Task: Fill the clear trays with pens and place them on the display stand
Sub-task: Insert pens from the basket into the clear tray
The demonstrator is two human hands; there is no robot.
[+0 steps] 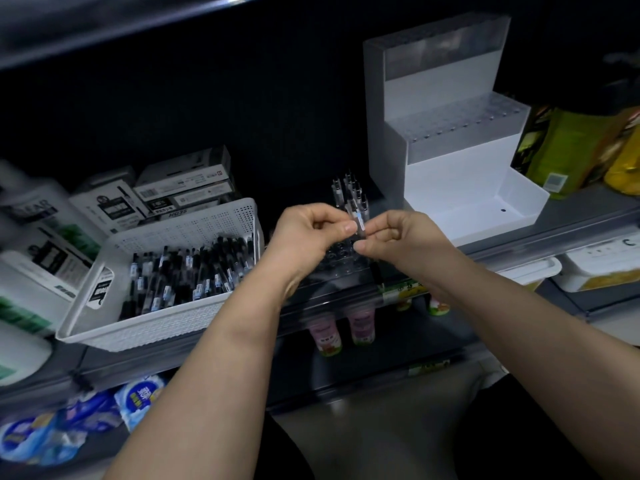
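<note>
A single pen [358,221] is pinched at once by the curled fingers of the left hand [308,233] and the right hand [405,237], directly above the clear tray [337,259]. Upright pens [349,188] are seated at the tray's rear. A white basket [156,329] of loose pens [194,268] is located left of the tray; the display stand [450,181], right.

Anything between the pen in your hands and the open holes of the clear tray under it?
Nothing visible. The pen, pinched by the left hand and right hand, sits just above the empty front holes of the clear tray. The standing pens occupy the back rows, behind the hands, not in the path down.
</note>
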